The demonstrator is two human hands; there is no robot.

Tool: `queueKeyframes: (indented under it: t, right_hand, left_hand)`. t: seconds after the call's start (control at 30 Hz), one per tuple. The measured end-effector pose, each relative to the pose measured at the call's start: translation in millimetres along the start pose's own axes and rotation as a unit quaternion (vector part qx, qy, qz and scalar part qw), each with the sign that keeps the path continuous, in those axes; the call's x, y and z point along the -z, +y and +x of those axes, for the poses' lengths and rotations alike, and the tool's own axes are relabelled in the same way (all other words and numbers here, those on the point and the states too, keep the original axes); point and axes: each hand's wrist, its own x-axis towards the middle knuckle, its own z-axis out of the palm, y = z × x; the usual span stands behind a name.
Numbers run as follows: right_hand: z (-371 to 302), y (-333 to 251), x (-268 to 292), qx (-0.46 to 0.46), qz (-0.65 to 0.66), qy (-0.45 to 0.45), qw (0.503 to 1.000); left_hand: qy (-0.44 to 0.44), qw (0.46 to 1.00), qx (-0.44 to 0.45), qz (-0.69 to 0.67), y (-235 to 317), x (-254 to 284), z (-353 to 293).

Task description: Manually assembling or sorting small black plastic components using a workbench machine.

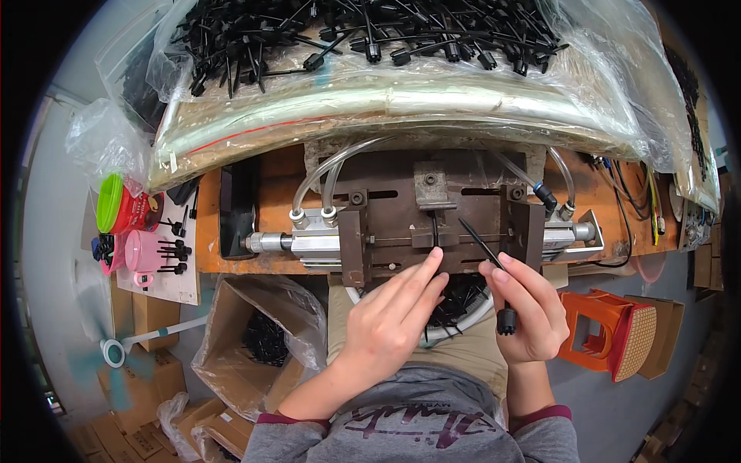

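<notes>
A slim black rod with a ribbed head (480, 242) stands tilted in the right hand (532, 309), just in front of the brown metal fixture (397, 174), its thin tip pointing up and to the left and its head hanging below the fingers. That hand is closed in a pinch, thumb and fingers gathered on the shaft; with so narrow a hold, the rod could swivel or slip if the heavier-looking head swings. The left hand (390, 320) has its fingers stretched nearly straight, the index fingertip at the lower end of a second black rod (435, 230) in the middle of the fixture; its thumb is hidden, so whether it grips or only steadies that rod cannot be told. A careless nudge there could set the second rod askew, and the raised tip, being near, could knock it. The fixture has a left cylinder (315, 245) and a right cylinder (557, 239) with clear tubes (330, 189) attached; should they move while a fingertip lies between the side blocks, a pinch seems possible. Beyond, loose black parts (370, 38) lie heaped on plastic sheeting (386, 104), tangled enough that some could slide down.
</notes>
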Motion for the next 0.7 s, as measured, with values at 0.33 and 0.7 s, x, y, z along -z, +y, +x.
queueKeyframes:
  t: [0.33, 0.7]
  right_hand:
    - [-0.8, -1.7, -0.4, -0.048, 0.018, -0.013, 0.999]
    - [1.5, -0.7, 2.4, 0.016, -0.042, -0.053, 0.998]
  left_hand:
    - [-0.031, 0.995, -0.036, 0.088, -2.6, -1.5, 6.0]
    - [-0.064, 0.994, -0.016, 0.086, 0.0, 5.3, 7.9]
